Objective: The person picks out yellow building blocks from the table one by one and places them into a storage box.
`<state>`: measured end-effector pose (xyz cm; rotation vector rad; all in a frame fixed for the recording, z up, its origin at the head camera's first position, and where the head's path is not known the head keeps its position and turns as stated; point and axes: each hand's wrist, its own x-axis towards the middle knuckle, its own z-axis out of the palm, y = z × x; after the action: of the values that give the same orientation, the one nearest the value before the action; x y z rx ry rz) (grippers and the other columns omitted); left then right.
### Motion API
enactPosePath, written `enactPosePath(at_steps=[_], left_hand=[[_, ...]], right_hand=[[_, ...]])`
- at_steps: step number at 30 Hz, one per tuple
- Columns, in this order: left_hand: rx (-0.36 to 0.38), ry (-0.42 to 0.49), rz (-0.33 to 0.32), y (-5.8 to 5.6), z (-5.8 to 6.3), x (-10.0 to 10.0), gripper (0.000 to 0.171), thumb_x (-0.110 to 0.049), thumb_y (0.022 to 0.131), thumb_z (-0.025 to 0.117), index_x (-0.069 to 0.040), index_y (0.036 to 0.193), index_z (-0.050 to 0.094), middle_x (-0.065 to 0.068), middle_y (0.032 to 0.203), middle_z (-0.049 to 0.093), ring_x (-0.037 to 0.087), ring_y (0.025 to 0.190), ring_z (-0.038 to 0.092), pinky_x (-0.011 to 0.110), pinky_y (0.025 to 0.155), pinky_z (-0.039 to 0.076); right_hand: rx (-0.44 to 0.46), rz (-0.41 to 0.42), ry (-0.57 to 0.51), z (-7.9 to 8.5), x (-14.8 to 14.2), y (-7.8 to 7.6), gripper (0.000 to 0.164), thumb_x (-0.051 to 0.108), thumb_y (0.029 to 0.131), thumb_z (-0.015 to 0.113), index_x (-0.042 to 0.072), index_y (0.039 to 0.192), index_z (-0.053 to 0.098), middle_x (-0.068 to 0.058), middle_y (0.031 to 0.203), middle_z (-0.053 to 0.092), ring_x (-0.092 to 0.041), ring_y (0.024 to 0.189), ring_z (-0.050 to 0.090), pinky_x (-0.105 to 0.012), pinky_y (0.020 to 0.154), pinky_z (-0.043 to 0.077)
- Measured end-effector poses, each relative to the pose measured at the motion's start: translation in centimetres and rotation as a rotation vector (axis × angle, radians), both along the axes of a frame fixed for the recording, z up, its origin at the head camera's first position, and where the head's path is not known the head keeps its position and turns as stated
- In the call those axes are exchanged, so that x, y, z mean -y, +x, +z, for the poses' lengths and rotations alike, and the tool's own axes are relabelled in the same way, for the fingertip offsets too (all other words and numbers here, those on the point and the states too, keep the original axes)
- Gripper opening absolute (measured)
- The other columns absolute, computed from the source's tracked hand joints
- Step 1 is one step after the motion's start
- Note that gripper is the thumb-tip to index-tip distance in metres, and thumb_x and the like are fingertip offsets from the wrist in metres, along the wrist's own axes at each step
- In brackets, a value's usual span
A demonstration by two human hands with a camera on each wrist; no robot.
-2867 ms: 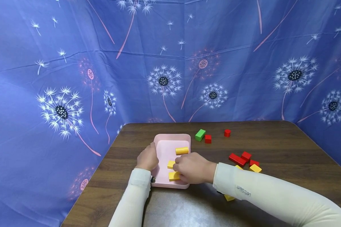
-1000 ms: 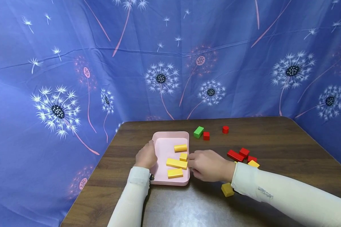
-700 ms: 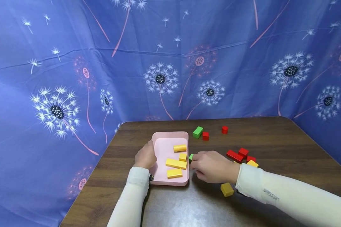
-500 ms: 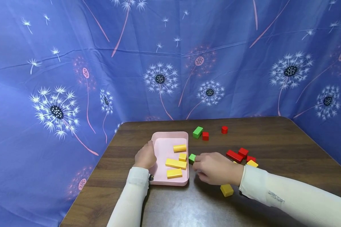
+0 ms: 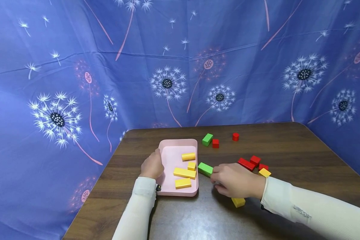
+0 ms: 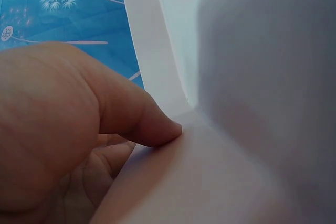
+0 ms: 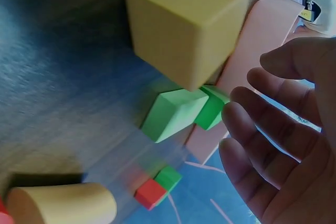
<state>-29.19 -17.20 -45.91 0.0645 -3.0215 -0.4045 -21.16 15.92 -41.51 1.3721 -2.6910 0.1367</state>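
Observation:
My left hand (image 5: 152, 165) grips the left wall of a pink tray (image 5: 177, 142). In the left wrist view its thumb presses the inner side, with the other fingers outside. Several yellow blocks lie in the tray, among them a cylinder (image 5: 188, 156), a cube (image 5: 191, 166) and a long bar (image 5: 184, 172). My right hand (image 5: 237, 180) hovers right of the tray with loosely bent fingers and nothing between them. By its fingertips in the head view a green block (image 5: 204, 169) lies against the tray's right side. A yellow cube (image 7: 186, 22) looms close in the right wrist view, partly hidden in the head view.
Behind the tray's right corner sit another green block (image 5: 207, 139) and a red cube (image 5: 215, 143), with a red cylinder (image 5: 235, 137) farther right. Red blocks (image 5: 246, 164) and a yellow block (image 5: 264, 173) cluster beyond my right forearm. A patterned blue cloth (image 5: 132, 83) hangs behind the table.
My right hand has left the yellow blocks inside the tray and moved right, past its wall, uncovering the long yellow bar and the green block beside the tray. My left hand keeps its hold.

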Motion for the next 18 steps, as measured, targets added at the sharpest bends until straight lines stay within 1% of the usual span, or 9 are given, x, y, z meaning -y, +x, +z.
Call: enactPosePath(at_steps=[3, 11, 14, 18], left_hand=[[-0.002, 0.004, -0.004, 0.0, 0.1, 0.1, 0.067, -0.007, 0.093, 0.069, 0.001, 0.153, 0.041, 0.022, 0.135, 0.065, 0.038, 0.112, 0.070, 0.055, 0.091, 0.059], [-0.002, -0.001, 0.000, -0.1, -0.1, 0.2, 0.066, -0.007, 0.093, 0.068, 0.001, 0.153, 0.041, 0.022, 0.135, 0.065, 0.038, 0.112, 0.070, 0.055, 0.092, 0.058], [0.001, -0.002, -0.001, -0.1, -0.1, 0.1, 0.067, -0.007, 0.093, 0.068, 0.001, 0.154, 0.040, 0.023, 0.136, 0.064, 0.038, 0.113, 0.070, 0.055, 0.093, 0.058], [0.001, -0.003, -0.001, -0.1, -0.1, 0.1, 0.067, -0.007, 0.093, 0.069, 0.001, 0.153, 0.041, 0.023, 0.135, 0.064, 0.039, 0.113, 0.070, 0.055, 0.092, 0.058]], right_hand=[[0.022, -0.003, -0.011, -0.2, -0.4, 0.1, 0.012, 0.025, 0.087, 0.080, 0.023, 0.098, 0.077, 0.013, 0.088, 0.064, -0.001, 0.074, 0.052, -0.022, 0.064, 0.051], [0.041, -0.020, -0.021, -0.5, -1.5, 0.6, 0.009, 0.024, 0.086, 0.079, 0.023, 0.094, 0.075, 0.014, 0.083, 0.061, 0.000, 0.070, 0.047, -0.020, 0.061, 0.047], [0.034, -0.025, -0.019, -0.6, -2.0, 0.8, 0.007, 0.024, 0.087, 0.079, 0.025, 0.091, 0.074, 0.016, 0.081, 0.058, 0.000, 0.069, 0.045, -0.020, 0.060, 0.045], [0.010, -0.026, -0.015, -0.8, -2.6, 1.2, 0.008, 0.026, 0.086, 0.079, 0.027, 0.087, 0.071, 0.018, 0.080, 0.054, 0.000, 0.071, 0.044, -0.020, 0.060, 0.043]])
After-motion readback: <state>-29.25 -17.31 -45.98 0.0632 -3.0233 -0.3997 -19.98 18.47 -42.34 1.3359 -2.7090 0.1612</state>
